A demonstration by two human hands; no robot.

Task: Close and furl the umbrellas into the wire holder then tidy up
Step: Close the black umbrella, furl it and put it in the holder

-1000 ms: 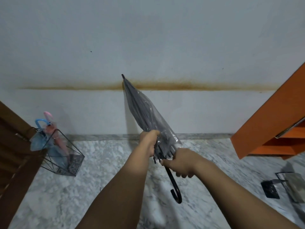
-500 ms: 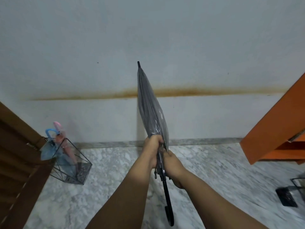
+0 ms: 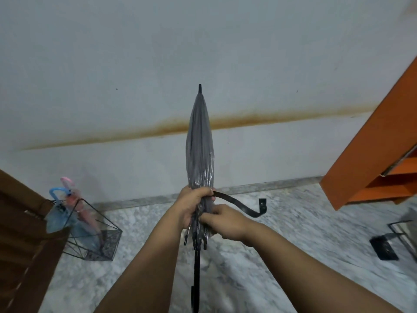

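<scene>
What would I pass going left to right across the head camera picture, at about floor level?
Brown wooden furniture → wire holder with pink and blue umbrellas → grey umbrella in both hands → its loose strap → orange cabinet.

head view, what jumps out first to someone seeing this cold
A furled grey umbrella held upright at centre, tip up, gripped by the left hand while the right hand handles its loose black strap. At lower left, a wire holder already holds a blue umbrella and a pink umbrella.

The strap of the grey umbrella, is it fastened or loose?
Loose: the strap sticks out to the right of the umbrella, free end in the air, not wrapped around.
</scene>
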